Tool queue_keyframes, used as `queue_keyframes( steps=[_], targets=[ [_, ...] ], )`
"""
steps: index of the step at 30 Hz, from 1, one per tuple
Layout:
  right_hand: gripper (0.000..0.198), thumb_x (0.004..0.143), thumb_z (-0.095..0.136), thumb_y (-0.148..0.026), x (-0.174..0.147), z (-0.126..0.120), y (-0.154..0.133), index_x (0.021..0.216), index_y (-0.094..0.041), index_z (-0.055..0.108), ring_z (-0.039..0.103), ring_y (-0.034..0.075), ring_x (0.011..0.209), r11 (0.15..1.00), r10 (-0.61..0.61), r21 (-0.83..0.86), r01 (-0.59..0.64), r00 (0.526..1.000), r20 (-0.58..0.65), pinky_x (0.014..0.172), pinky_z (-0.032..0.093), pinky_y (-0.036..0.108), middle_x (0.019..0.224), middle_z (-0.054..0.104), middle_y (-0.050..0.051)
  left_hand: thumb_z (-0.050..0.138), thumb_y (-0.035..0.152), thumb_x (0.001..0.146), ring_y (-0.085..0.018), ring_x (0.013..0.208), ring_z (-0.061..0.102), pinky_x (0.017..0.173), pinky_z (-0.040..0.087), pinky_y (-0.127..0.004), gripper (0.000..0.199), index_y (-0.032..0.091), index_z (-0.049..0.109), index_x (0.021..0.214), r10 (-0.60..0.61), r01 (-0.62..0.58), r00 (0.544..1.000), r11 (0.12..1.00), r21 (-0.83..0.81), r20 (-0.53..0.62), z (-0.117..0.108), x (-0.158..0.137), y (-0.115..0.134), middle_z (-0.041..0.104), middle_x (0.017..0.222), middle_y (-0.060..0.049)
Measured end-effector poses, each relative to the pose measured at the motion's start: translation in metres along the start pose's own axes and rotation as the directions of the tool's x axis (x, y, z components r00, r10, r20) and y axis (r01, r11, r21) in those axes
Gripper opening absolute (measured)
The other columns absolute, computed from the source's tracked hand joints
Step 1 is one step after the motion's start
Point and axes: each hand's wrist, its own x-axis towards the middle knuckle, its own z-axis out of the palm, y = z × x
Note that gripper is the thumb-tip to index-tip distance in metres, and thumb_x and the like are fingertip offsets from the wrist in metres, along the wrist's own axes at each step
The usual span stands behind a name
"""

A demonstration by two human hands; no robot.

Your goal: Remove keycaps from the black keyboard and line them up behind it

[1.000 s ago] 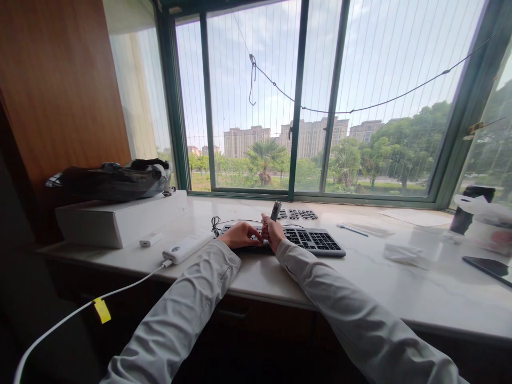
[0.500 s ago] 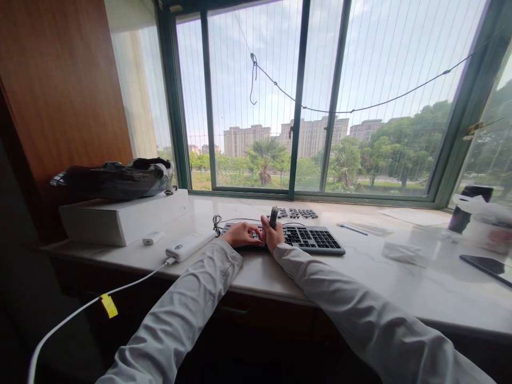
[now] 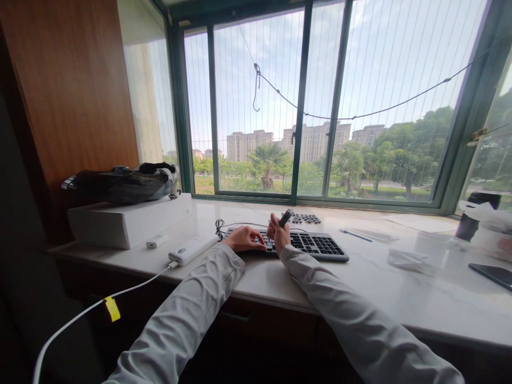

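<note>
At the far left I saw a brown panel (image 3: 76, 80), and near it a dark bag (image 3: 116, 184) lying on top of a white box (image 3: 132, 221). A white cable (image 3: 84, 314) with a yellow tag (image 3: 112, 309) hung below the edge of the pale desk (image 3: 360, 288) and rose to plug into a white power bank (image 3: 194, 249); a small white block (image 3: 156, 241) sat just beside it, between it and the box. Next came a looped black cord (image 3: 220, 228), near the left end of the keyboard (image 3: 328, 246), which lay flat on the desk under the person's 2 hands. The left hand (image 3: 244, 239) rested low over the keys, its fingers curled and bent down; I could not tell whether the fingertips pinched anything. The right hand (image 3: 279, 233), just beside it, was closed in a fist around a dark tool (image 3: 286, 217), whose upper end stuck out above the grip, leaning right; its lower end was hidden from me. Behind that fist, loose keycaps (image 3: 306, 218) lay grouped on the desk. Further right were a thin blue pen (image 3: 356, 235), a crumpled clear wrapper (image 3: 410, 261) and, nearer the window, a sheet of paper (image 3: 418, 223). Beyond them stood a dark cylinder (image 3: 467, 226) beside a white plastic bag (image 3: 486, 213), with a dark phone (image 3: 490, 274) lying flat in front.
</note>
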Motion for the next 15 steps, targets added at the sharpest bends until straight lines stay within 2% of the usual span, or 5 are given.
queue_keyframes(
  steps=[3,4,11,13,15],
  targets=[
    [0.052,0.074,0.066,-0.056,0.013,-0.003,-0.008,0.058,-0.023,0.031,0.02,0.007,0.044,0.988,-0.117,0.093,0.12,0.992,-0.039,0.041,0.02,0.025,0.05,0.024,-0.008,0.068,0.066,0.066,-0.008,0.051,0.034,0.052,0.022,-0.023,0.05,0.021,0.077,0.086,0.006,-0.006,1.0,1.0,0.003,-0.018,-0.001,-0.001,0.003,0.04,0.051,0.005],
    [0.051,0.073,0.067,-0.056,0.016,-0.004,-0.01,0.059,-0.023,0.032,0.021,0.007,0.044,0.987,-0.11,0.108,0.115,0.993,-0.049,0.041,0.022,0.024,0.051,0.026,-0.008,0.068,0.064,0.066,-0.008,0.051,0.034,0.052,0.022,-0.024,0.048,0.022,0.077,0.086,0.007,-0.007,1.0,1.0,0.004,-0.026,-0.001,-0.001,0.003,0.041,0.051,0.005],
    [0.041,0.067,0.074,-0.047,0.014,-0.008,-0.015,0.068,-0.022,0.043,0.032,0.007,0.045,0.992,0.127,0.023,-0.126,0.99,-0.061,0.047,0.04,0.023,0.051,0.034,-0.01,0.069,0.06,0.067,-0.008,0.049,0.031,0.051,0.02,-0.024,0.045,0.019,0.078,0.085,0.008,-0.009,1.0,1.0,-0.03,-0.019,-0.001,0.0,0.004,0.037,0.049,0.005],
    [0.04,0.068,0.073,-0.047,0.012,-0.007,-0.013,0.068,-0.022,0.043,0.033,0.008,0.044,0.988,0.153,-0.021,-0.154,0.987,-0.055,0.044,0.038,0.023,0.05,0.034,-0.009,0.069,0.061,0.067,-0.008,0.049,0.03,0.051,0.02,-0.025,0.046,0.019,0.078,0.085,0.014,-0.014,1.0,0.999,-0.034,-0.016,-0.001,0.0,0.003,0.037,0.048,0.005],
    [0.042,0.07,0.071,-0.048,0.011,-0.005,-0.01,0.064,-0.022,0.038,0.028,0.007,0.04,0.986,0.16,-0.03,-0.161,0.987,-0.033,0.038,0.029,0.022,0.047,0.03,-0.01,0.069,0.061,0.067,-0.008,0.049,0.03,0.051,0.02,-0.024,0.047,0.018,0.078,0.085,0.019,-0.019,1.0,0.999,-0.031,-0.017,0.0,0.001,0.002,0.037,0.048,0.006]
  ],
)
